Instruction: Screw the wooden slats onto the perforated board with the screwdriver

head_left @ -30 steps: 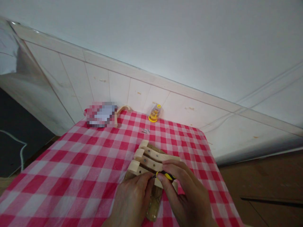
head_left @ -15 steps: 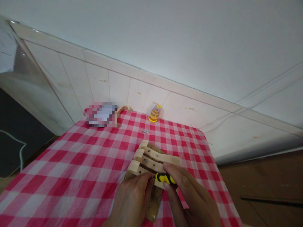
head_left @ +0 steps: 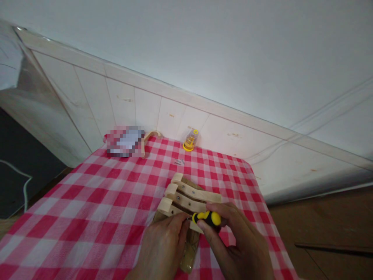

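A light wooden piece (head_left: 186, 198) made of several curved slats screwed to a flat board lies on the red and white checked tablecloth (head_left: 96, 206). My right hand (head_left: 239, 245) is closed round a small yellow and black screwdriver (head_left: 208, 218), whose tip points left at the nearest slat. My left hand (head_left: 161, 249) rests on the near end of the wooden piece, fingers curled beside the screwdriver tip. What its fingertips pinch, if anything, is hidden.
At the table's far edge stand a small yellow and clear container (head_left: 190, 140), a curved wooden part (head_left: 151, 135) and a blurred-out object (head_left: 125, 141). A few loose screws (head_left: 179, 161) lie beyond the wooden piece. A white panelled wall rises behind; brown floor lies to the right.
My right hand has turned the screwdriver: its yellow handle, mostly covered by fingers a second ago, now shows more and sits slightly further right. My left hand and the wooden piece have stayed put.
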Available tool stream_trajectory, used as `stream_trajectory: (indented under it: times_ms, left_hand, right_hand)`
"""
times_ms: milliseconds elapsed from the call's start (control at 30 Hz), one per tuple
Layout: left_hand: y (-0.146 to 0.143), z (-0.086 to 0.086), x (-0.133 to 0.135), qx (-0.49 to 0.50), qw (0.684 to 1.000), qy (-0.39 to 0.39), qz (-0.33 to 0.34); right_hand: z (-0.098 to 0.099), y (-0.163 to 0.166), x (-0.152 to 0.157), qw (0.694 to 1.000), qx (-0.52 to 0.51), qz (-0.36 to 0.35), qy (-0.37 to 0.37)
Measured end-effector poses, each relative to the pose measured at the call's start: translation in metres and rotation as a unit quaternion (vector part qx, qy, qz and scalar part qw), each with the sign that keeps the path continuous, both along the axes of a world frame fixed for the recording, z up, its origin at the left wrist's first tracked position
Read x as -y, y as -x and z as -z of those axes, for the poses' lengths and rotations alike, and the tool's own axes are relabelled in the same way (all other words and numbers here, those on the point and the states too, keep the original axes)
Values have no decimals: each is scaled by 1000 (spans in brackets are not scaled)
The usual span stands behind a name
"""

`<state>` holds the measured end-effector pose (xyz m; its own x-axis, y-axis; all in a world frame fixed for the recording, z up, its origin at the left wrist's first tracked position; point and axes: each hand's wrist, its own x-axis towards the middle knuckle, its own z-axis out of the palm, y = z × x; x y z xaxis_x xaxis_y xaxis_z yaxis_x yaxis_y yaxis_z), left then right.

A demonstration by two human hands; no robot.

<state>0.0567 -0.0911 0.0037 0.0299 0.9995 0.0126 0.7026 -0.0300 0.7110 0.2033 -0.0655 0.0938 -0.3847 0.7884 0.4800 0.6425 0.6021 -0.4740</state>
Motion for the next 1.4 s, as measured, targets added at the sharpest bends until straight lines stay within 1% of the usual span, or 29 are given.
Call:
stream_trajectory:
  times_ms: [367, 533, 633, 700, 833, 933, 1100, 1400]
  left_hand:
    - [0, -3, 1, -6, 1000, -15, -2]
    - [0, -3, 2, -6, 1000, -11, 1]
    - [-1, -2, 1, -4, 1000, -18, 1]
    - [-1, -2, 1, -4, 1000, -21, -1]
    - [0, -2, 1, 0, 1000, -25, 0]
    - [0, 1, 1, 4, 999, -34, -2]
    - [0, 4, 2, -1, 999, -53, -2]
    - [0, 4, 2, -2, 998, -69, -5]
  right_hand:
    - [6, 3, -1, 999, -47, 11, 7]
    - [6, 4, -1, 999, -34, -16, -12]
    - [6, 0, 2, 1000, -9, -6, -24]
    - [6, -3, 4, 1000, 12, -4, -22]
    - [6, -9, 7, 998, 48, -26, -5]
    - [6, -10, 7, 998, 60, -27, -15]
    - [6, -9, 4, 997, 62, -17, -31]
    - [4, -2, -1, 999, 38, 15, -17]
